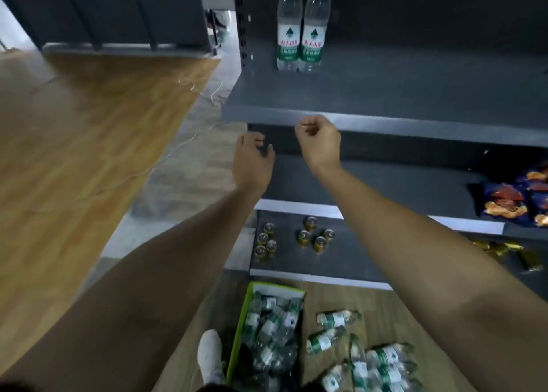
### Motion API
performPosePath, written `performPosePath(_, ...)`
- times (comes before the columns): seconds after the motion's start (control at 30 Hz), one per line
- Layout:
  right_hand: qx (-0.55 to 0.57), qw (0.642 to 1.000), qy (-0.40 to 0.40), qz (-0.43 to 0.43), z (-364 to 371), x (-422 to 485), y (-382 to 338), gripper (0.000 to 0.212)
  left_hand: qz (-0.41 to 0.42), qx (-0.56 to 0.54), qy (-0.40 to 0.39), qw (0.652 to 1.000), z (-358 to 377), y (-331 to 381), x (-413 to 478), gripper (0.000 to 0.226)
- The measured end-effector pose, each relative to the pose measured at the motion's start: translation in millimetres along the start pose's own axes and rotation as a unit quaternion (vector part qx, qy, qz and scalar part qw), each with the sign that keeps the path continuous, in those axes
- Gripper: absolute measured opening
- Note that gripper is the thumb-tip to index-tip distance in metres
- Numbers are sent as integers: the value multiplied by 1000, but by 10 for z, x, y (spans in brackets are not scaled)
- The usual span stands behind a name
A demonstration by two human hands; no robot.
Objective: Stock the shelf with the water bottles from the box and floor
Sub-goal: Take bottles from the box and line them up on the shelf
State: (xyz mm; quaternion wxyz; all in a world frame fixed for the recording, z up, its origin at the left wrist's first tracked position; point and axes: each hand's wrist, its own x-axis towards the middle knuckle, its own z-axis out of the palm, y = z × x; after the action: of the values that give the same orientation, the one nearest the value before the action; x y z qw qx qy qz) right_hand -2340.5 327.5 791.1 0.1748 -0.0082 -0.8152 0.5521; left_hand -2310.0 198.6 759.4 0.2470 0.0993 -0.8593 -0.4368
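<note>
head view: both hands empty, held in front of the upper shelf [415, 95] edge. left hand [252, 161] has fingers loosely spread and curved, gripping nothing. right hand [318, 142] has fingers curled in, nothing in it. two water bottles [289, 32] stand upright, touching, at the shelf's back left. the rest lie in the green box [241, 329] and as loose bottles [338, 319] on the floor just right of it, near a white shoe [210, 356].

step in hand, my guess: reach down for more. take one per hand by the body, stand them label-out just beside the pair, and fill the back row first so nothing gets knocked over.

surface and room: dark grey metal shelving. small cans [311, 234] on the bottom shelf, snack bags [516, 198] on the middle one. wooden floor [74, 154] with a thin cable [184, 145] across it. dim light, some blur.
</note>
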Motion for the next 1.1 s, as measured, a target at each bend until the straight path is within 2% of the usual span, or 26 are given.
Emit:
performPosePath(0.17, -30, 993, -84, 75, 135, -691, 409, 19, -85, 55, -71, 992, -173, -523, -699, 25)
performPosePath(0.3, -73, 972, -154, 161, 312, -1119, 751, 24, -147, 78, -126, 978, -252, -923, -1071, 30)
performPosePath(0.37, -101, 960, -175, 191, 388, -1301, 907, 20, -170, 86, -151, 970, -273, -1124, -1205, 31)
performPosePath(0.43, -129, 948, -195, 216, 444, -1489, 1031, 13, -178, 90, -176, 964, -296, -1326, -1331, 32)
performPosePath(0.53, -186, 920, -239, 247, 504, -1754, 1183, 30, -179, 102, -219, 954, -344, -1619, -1485, 37)
performPosePath(0.63, -203, 905, -248, 279, 549, -1968, 1322, 32, -180, 108, -261, 942, -373, -1899, -1564, 38)
performPosePath(0.7, -215, 896, -260, 290, 595, -2081, 1409, 35, -186, 120, -274, 936, -379, -2057, -1605, 39)
performPosePath(0.77, -230, 884, -280, 296, 647, -2174, 1496, 28, -200, 127, -287, 928, -392, -2153, -1670, 38)
performPosePath(0.87, -238, 872, -291, 315, 718, -2288, 1618, 52, -232, 116, -303, 917, -359, -2313, -1797, 31)
performPosePath(1.0, -205, 863, -310, 343, 807, -2416, 1880, 50, -266, 89, -300, 912, -210, -2570, -1977, 35)
performPosePath(1.1, -196, 852, -317, 367, 940, -2525, 2273, 62, -301, 120, -305, 895, -24, -2811, -2133, 40)
